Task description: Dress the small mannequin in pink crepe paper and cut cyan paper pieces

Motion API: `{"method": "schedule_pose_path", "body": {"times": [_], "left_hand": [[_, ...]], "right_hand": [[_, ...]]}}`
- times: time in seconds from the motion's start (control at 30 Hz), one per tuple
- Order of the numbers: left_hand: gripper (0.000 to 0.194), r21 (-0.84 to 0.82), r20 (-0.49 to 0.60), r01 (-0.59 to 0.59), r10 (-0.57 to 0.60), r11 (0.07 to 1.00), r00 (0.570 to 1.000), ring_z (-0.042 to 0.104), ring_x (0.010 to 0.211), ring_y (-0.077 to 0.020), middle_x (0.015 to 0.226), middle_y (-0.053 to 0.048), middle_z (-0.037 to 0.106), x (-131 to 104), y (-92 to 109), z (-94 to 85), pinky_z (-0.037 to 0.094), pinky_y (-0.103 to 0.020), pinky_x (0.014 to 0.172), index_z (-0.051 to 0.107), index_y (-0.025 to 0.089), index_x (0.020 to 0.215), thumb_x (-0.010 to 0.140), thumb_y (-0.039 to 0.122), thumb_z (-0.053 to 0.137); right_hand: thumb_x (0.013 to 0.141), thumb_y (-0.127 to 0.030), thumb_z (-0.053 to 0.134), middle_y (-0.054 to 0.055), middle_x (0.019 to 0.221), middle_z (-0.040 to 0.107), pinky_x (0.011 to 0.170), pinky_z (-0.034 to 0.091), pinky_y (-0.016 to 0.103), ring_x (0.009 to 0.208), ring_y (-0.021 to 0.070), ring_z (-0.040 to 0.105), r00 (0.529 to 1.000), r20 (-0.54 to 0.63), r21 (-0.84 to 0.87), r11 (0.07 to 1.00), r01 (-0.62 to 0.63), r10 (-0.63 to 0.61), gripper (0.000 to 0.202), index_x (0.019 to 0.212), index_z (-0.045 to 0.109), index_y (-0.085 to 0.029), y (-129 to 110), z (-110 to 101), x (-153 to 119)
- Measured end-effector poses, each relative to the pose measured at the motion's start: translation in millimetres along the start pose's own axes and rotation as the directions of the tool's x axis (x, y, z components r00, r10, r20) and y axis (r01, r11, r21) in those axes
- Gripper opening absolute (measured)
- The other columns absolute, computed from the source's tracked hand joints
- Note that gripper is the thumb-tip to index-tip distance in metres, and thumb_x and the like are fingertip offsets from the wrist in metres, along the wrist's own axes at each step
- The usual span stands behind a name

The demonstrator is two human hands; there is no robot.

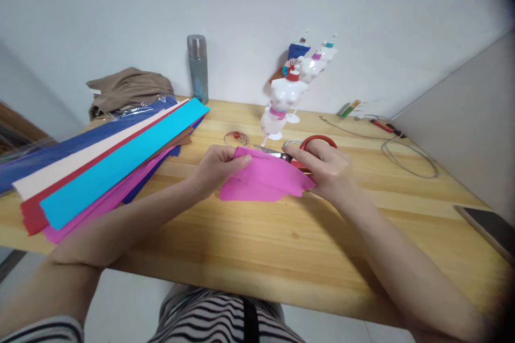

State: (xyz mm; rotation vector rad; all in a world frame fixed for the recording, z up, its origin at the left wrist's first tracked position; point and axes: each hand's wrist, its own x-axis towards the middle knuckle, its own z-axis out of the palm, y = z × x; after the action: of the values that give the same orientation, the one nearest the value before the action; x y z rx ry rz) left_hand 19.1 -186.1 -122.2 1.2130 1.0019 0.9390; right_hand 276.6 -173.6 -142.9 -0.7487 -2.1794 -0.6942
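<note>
A folded piece of pink crepe paper (265,177) is pinched at its left end by my left hand (219,169), thumb on top. My right hand (332,169) grips red-handled scissors (319,142), fingers around the handles. Their metal blades point left along the paper's upper edge; whether they are cutting into it I cannot tell. Just behind the paper stands a small white mannequin (287,94) with a red collar and a pink band at the waist. A little coil of wire with red bits (236,138) lies beyond my left hand.
Long crepe paper strips (124,155) in several colours are stacked at the left. Behind them sit a brown cloth (132,88) and a flask (198,69). More mannequins (314,67) stand by the wall. A cable (402,158) and a phone (488,230) lie at the right.
</note>
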Motion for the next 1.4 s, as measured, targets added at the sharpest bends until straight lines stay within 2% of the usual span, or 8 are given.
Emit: {"method": "schedule_pose_path", "body": {"times": [0.17, 0.37, 0.57, 0.73, 0.83, 0.97, 1.13, 1.4], "left_hand": [[0.016, -0.025, 0.006, 0.042, -0.042, 0.999, 0.999, 0.054, 0.055, -0.0084, 0.064, -0.001, 0.068, -2.4, 2.3, 3.5, 0.042, -0.02, 0.054, 0.075, 0.011, 0.065, 0.075, 0.024, 0.075], [0.016, -0.072, 0.02, 0.073, -0.071, 0.995, 0.997, 0.06, 0.057, -0.0087, 0.067, -0.002, 0.072, -4.5, 4.3, 7.9, 0.047, -0.02, 0.058, 0.077, 0.013, 0.066, 0.079, 0.017, 0.071], [0.015, -0.049, 0.042, 0.068, -0.066, 0.997, 0.997, 0.06, 0.058, -0.0089, 0.068, -0.001, 0.073, -5.9, -0.5, 8.1, 0.047, -0.02, 0.058, 0.078, 0.013, 0.068, 0.081, 0.018, 0.072], [0.015, -0.004, 0.038, 0.053, -0.053, 0.999, 0.998, 0.061, 0.058, -0.0096, 0.068, -0.002, 0.073, -5.8, -2.6, 7.3, 0.048, -0.02, 0.059, 0.078, 0.013, 0.069, 0.081, 0.018, 0.072], [0.016, 0.013, 0.035, 0.043, -0.044, 0.999, 0.998, 0.06, 0.058, -0.0092, 0.067, -0.001, 0.073, -5.2, -2.2, 7.2, 0.048, -0.02, 0.058, 0.078, 0.012, 0.068, 0.082, 0.018, 0.07], [0.016, 0.021, 0.039, 0.053, -0.054, 0.998, 0.998, 0.061, 0.058, -0.0096, 0.067, -0.002, 0.073, -5.5, -0.3, 8.1, 0.049, -0.02, 0.059, 0.078, 0.012, 0.07, 0.082, 0.017, 0.07], [0.015, 0.022, 0.039, 0.053, -0.054, 0.998, 0.998, 0.063, 0.061, -0.0102, 0.07, -0.002, 0.075, -6.5, 0.8, 9.1, 0.05, -0.02, 0.06, 0.078, 0.013, 0.07, 0.082, 0.016, 0.07], [0.016, 0.036, 0.075, 0.03, -0.033, 0.999, 0.997, 0.064, 0.061, -0.0111, 0.071, -0.003, 0.074, -5.3, -2.1, 5.8, 0.051, -0.021, 0.062, 0.078, 0.012, 0.071, 0.082, 0.021, 0.071]], "right_hand": [[0.096, -0.015, 0.054, 0.002, 0.071, 0.049, 0.055, 0.032, 0.028, 0.062, 0.015, 0.044, 1.0, -0.003, 0.002, 1.0, -0.028, 0.028, 0.024, 0.113, 0.071, -0.019, -1.0, 0.9, -0.5], [0.1, -0.017, 0.051, 0.003, 0.07, 0.051, 0.056, 0.035, 0.029, 0.063, 0.0154, 0.047, 0.991, 0.085, -0.03, 0.994, -0.103, 0.105, 0.026, 0.113, 0.073, -0.024, 0.2, 3.8, -6.3], [0.104, -0.014, 0.048, 0.0, 0.067, 0.046, 0.056, 0.034, 0.027, 0.063, 0.014, 0.043, 0.999, 0.031, -0.061, 0.998, -0.035, 0.037, 0.028, 0.112, 0.073, -0.023, -2.7, 2.5, -1.5], [0.101, -0.009, 0.053, -0.001, 0.067, 0.046, 0.053, 0.033, 0.026, 0.062, 0.0133, 0.042, 0.999, -0.028, -0.062, 0.997, 0.037, -0.039, 0.024, 0.11, 0.073, -0.017, -3.5, 0.6, 3.4], [0.102, -0.009, 0.053, -0.001, 0.066, 0.046, 0.052, 0.033, 0.025, 0.061, 0.0123, 0.042, 0.998, -0.024, -0.082, 0.995, 0.058, -0.06, 0.023, 0.109, 0.073, -0.015, -2.5, 0.5, 3.1], [0.103, -0.012, 0.053, -0.001, 0.066, 0.047, 0.052, 0.033, 0.024, 0.059, 0.0117, 0.043, 0.999, 0.013, -0.084, 0.995, 0.051, -0.05, 0.024, 0.111, 0.074, -0.018, -1.1, 0.9, -1.0], [0.102, -0.014, 0.053, 0.0, 0.065, 0.049, 0.051, 0.031, 0.026, 0.059, 0.0125, 0.045, 0.997, 0.079, -0.035, 0.999, -0.016, 0.019, 0.026, 0.112, 0.076, -0.022, 0.3, 2.1, -6.2], [0.104, -0.017, 0.05, 0.001, 0.067, 0.049, 0.053, 0.03, 0.027, 0.059, 0.0131, 0.043, 0.997, 0.071, -0.048, 0.999, -0.008, 0.012, 0.027, 0.111, 0.075, -0.02, -0.5, 2.3, -3.9]]}}
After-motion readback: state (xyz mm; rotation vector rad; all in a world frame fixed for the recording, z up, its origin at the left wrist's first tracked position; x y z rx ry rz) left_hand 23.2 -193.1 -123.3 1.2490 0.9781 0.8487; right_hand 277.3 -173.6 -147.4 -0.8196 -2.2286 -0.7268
